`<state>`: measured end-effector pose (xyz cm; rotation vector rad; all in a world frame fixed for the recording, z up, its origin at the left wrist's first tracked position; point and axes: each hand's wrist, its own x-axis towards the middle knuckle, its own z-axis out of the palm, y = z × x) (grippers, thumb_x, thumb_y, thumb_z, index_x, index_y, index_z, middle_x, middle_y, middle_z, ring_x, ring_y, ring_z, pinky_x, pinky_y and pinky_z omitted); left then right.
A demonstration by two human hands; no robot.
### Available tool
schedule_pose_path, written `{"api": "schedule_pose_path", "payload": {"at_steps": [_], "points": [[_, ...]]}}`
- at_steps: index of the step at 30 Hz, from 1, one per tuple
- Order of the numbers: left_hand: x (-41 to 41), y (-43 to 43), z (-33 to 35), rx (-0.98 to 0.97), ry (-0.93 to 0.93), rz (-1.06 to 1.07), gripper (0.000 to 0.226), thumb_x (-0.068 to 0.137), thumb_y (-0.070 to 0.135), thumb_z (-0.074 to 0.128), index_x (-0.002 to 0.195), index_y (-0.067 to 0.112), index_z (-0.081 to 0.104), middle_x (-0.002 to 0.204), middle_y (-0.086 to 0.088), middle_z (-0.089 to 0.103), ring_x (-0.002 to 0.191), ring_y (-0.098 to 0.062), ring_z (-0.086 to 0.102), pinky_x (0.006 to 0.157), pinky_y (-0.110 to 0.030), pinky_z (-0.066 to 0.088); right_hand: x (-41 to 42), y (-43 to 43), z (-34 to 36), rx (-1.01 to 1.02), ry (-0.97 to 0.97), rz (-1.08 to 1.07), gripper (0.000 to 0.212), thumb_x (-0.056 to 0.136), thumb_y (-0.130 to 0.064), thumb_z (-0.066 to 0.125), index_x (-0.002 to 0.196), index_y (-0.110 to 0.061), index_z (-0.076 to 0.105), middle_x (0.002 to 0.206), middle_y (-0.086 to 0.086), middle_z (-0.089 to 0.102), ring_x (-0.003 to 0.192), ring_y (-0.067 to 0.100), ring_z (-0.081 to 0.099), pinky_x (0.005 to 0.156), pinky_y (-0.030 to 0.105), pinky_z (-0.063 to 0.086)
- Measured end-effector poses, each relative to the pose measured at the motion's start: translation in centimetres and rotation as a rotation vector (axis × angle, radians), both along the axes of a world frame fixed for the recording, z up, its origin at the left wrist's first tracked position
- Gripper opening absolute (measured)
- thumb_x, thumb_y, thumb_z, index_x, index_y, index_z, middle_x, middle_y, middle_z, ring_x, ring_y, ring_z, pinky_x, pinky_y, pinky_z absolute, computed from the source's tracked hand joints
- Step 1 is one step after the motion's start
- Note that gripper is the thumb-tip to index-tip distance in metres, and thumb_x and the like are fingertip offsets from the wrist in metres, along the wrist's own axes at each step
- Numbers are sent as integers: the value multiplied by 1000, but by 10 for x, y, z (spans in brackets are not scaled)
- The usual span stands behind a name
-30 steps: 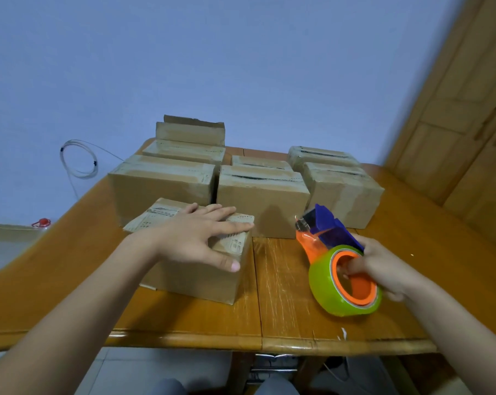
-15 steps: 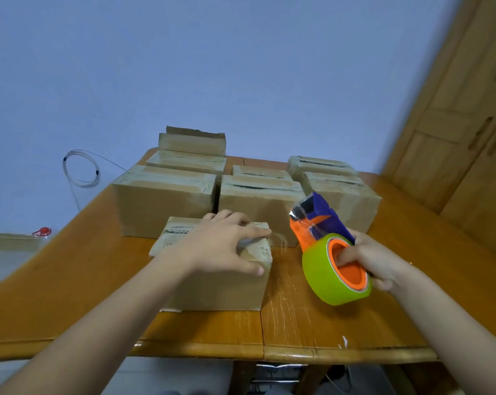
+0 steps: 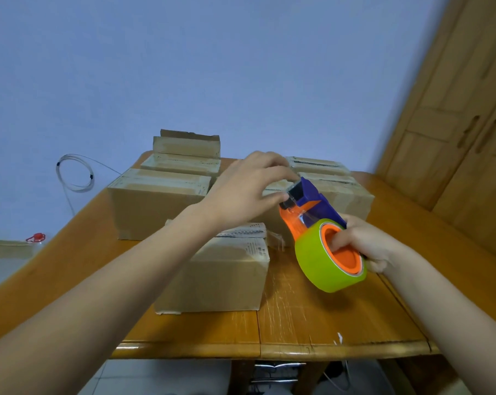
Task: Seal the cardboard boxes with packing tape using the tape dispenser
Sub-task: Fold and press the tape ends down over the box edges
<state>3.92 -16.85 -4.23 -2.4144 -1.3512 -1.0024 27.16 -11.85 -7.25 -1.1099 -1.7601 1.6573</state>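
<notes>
A person's right hand [image 3: 366,246] gripped the tape dispenser [image 3: 323,258] by its core above the table [image 3: 312,323], left hand [image 3: 246,189] pinching its blade end, beside the nearest cardboard box [image 3: 221,275]; tugged askew, tape could fold onto itself or fingers catch the blade

The box [image 3: 212,275] in the middle of the frame is showing small dark print [image 3: 242,232] along the top edge and down the right corner. The letters are looking too tiny and blurry to read. Nothing else in the frame is showing words or numbers that can be read.
</notes>
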Motion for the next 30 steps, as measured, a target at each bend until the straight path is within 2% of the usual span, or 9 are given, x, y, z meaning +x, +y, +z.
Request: {"api": "schedule_pose_path", "payload": {"at_steps": [5,13,19,23,27,30], "points": [[5,6,-1,39,25,-62,30,80,30,61,105,16,70,115,-2,65,109,-24,56,82,-50,49,4,-7,2,-4,-15,24,53,51,9,58,99,-14,61,73,14,65,64,28,59,52,31,54],[11,3,-2,60,10,-141,12,78,23,65,82,13,70,108,-3,66,104,-25,57,78,-49,51,5,-12,1,-13,22,30,50,51,10,57,96,-12,62,74,16,63,63,28,58,51,31,53],[9,1,2,-64,95,-130,9,81,28,65,79,19,68,106,4,60,98,-11,47,82,-41,43,8,-11,-9,-39,-1,43,51,54,11,58,99,-11,63,81,20,60,69,31,56,56,31,53],[12,-3,2,-122,144,-28,13,83,31,71,74,23,65,105,11,54,96,-6,41,81,-29,28,10,-14,-13,-25,-41,58,48,54,9,60,98,-11,64,81,21,61,68,30,58,58,32,53],[13,-8,1,-193,115,-22,16,82,31,73,71,27,62,103,13,52,99,-6,43,87,-30,32,12,-16,-16,-11,-55,70,50,54,10,58,98,-13,66,81,23,60,69,32,57,60,33,52],[13,-12,0,-229,128,-24,20,80,30,74,68,30,59,100,15,47,100,-6,44,85,-32,34,11,-18,-17,-42,-48,77,52,54,10,58,100,-13,65,84,23,60,71,33,56,60,33,52]]}}
